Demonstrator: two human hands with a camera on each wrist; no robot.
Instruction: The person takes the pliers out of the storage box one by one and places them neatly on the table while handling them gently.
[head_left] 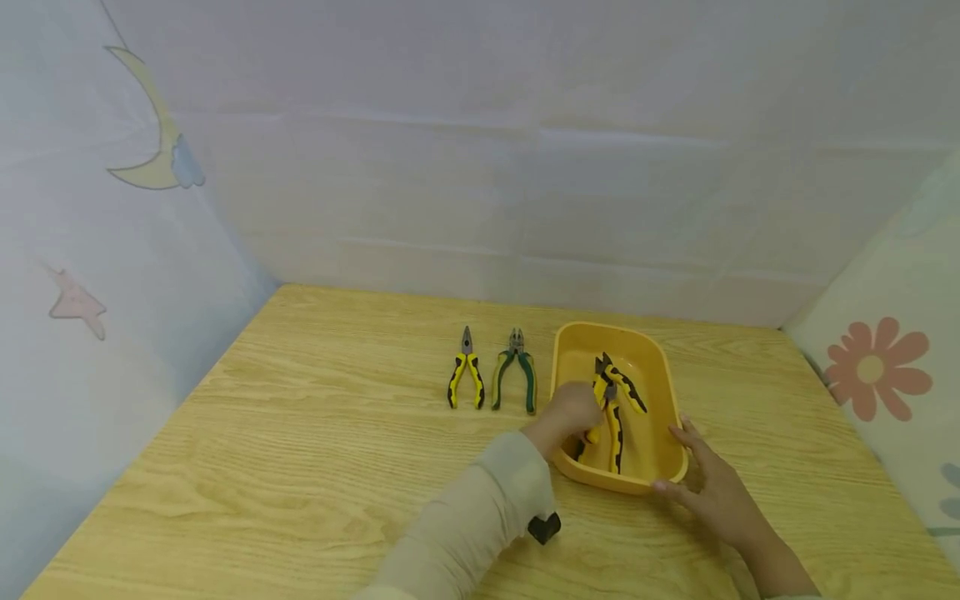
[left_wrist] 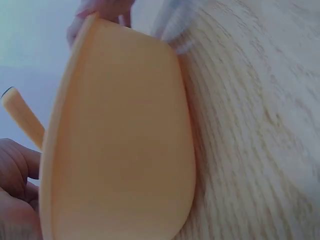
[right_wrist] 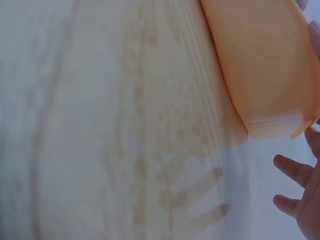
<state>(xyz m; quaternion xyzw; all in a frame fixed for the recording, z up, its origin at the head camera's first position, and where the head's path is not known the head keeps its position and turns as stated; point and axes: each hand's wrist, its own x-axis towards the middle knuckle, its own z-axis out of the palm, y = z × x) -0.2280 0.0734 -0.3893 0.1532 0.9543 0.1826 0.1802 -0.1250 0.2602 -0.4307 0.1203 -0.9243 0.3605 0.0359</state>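
A yellow tray (head_left: 660, 358) sits right of centre on the wooden table and holds yellow-and-black pliers (head_left: 617, 404). My left hand (head_left: 573, 408) reaches over the tray's left wall with its fingers curled round one pair. In the left wrist view a yellow handle (left_wrist: 21, 119) sticks up above that hand's fingers (left_wrist: 17, 167), beside the tray's outer wall (left_wrist: 120, 140). My right hand (head_left: 705, 479) lies with straight fingers against the tray's near right corner. The right wrist view shows its fingertips (right_wrist: 292, 170) just below the tray's (right_wrist: 265, 65) rim.
Two more pliers lie side by side left of the tray: a yellow-and-black pair (head_left: 466, 371) and a green-handled pair (head_left: 514, 372). White fabric walls close in the table (head_left: 300, 450) at the back and both sides.
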